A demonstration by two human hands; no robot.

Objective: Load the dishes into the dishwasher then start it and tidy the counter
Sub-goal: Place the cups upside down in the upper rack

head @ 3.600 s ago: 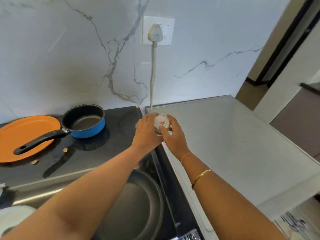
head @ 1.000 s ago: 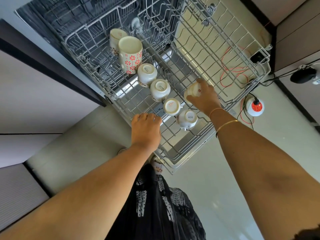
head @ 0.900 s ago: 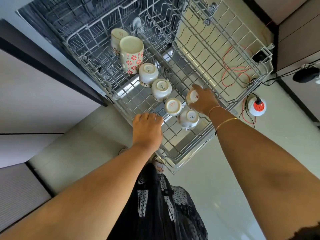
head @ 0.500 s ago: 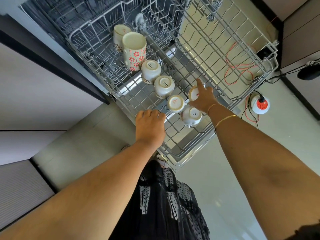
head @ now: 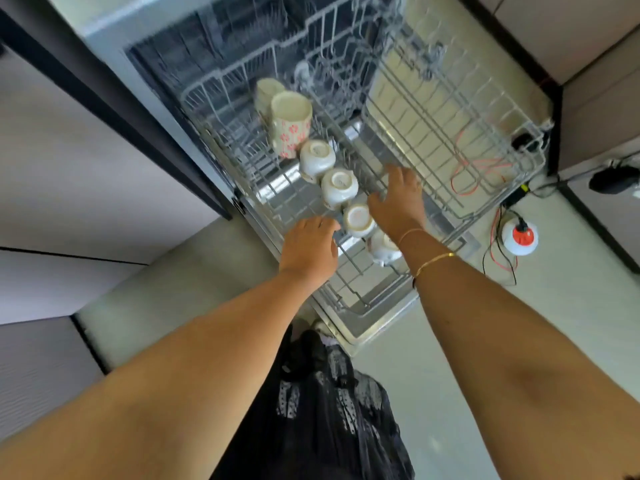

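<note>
Loading is judged in hand: the right grip (head: 398, 202), spread wide, is held over the rack (head: 353, 292) beside upturned cups (head: 338, 188) near its front edge, the left grip (head: 308, 247) is laid on that edge, closure unclear, and further dishes must be fetched next.

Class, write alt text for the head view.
Two bare hands reach over a pulled-out dishwasher rack: the right hand spread open beside a row of upturned white cups, the left hand resting on its near rim.
</note>
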